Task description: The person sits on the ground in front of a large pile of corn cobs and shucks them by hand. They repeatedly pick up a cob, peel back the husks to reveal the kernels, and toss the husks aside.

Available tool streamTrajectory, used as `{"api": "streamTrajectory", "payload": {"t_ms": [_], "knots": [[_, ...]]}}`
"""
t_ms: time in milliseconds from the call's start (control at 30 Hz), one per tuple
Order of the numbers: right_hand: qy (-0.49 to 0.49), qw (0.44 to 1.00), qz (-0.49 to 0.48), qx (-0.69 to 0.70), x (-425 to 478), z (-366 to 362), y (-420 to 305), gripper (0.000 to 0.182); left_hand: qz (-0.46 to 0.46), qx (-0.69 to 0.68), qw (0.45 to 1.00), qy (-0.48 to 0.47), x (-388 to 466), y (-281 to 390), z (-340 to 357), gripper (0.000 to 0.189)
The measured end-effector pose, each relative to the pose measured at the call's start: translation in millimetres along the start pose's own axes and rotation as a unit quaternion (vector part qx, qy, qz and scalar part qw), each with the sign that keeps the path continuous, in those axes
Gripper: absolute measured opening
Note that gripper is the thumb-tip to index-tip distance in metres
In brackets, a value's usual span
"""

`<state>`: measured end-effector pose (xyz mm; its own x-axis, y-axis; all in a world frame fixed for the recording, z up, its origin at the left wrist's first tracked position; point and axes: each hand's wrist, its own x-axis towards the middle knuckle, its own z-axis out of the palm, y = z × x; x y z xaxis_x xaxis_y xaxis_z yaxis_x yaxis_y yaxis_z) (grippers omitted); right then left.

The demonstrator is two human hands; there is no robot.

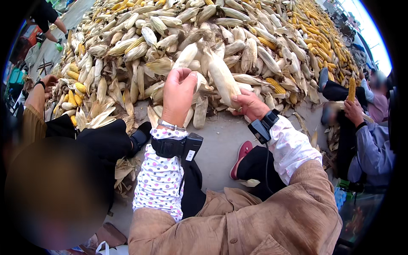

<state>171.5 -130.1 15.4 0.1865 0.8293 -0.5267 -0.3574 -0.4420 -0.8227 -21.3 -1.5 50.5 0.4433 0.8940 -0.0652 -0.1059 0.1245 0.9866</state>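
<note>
An unshucked ear of corn in pale, dry husk (221,75) lies in my right hand (250,103), whose fingers wrap its lower end; its tip points up and left. My left hand (180,86) is raised beside it, thumb and index finger pressed together at a strip of husk (200,82). Whether that strip belongs to the held ear cannot be told. Just behind my left hand is another husk-covered ear (185,55), and whether the hand touches it is unclear. Both hands are in front of a large heap of corn ears in husks (159,41).
Bare yellow cobs (314,35) cover the heap's right side. A co-worker sits close at my left, a hand (49,83) by the heap. At right, another co-worker's hand (353,111) holds a yellow cob (351,89). Loose husks (124,172) lie on the concrete ground (213,146).
</note>
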Motion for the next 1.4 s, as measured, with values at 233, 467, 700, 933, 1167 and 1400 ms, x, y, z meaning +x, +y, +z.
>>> {"api": "streamTrajectory", "payload": {"t_ms": [233, 467, 700, 933, 1167, 1400], "knots": [[-0.037, 0.998, -0.009, -0.044, -73, -4, -4, 0.050, -0.047, -0.072, 0.996, -0.027, -7, -8, 26, 0.025], [-0.066, 0.994, -0.025, -0.089, -91, -9, 7, 0.056, -0.085, -0.169, 0.980, -0.052, -23, 2, 40, 0.014], [0.074, 0.941, -0.238, -0.227, -72, 0, -1, 0.036, -0.019, -0.122, 0.990, -0.073, -33, -14, 60, 0.013], [0.115, 0.894, -0.361, -0.238, -63, 16, -19, 0.023, 0.002, 0.001, 0.993, -0.116, -44, -14, 76, 0.008], [0.189, 0.850, -0.402, -0.284, -60, 13, -17, 0.011, -0.005, 0.019, 0.990, -0.142, -47, -21, 82, 0.009], [0.196, 0.923, -0.288, -0.164, -53, 6, -21, 0.006, -0.008, -0.050, 0.993, -0.111, -47, -28, 88, 0.008]]}}
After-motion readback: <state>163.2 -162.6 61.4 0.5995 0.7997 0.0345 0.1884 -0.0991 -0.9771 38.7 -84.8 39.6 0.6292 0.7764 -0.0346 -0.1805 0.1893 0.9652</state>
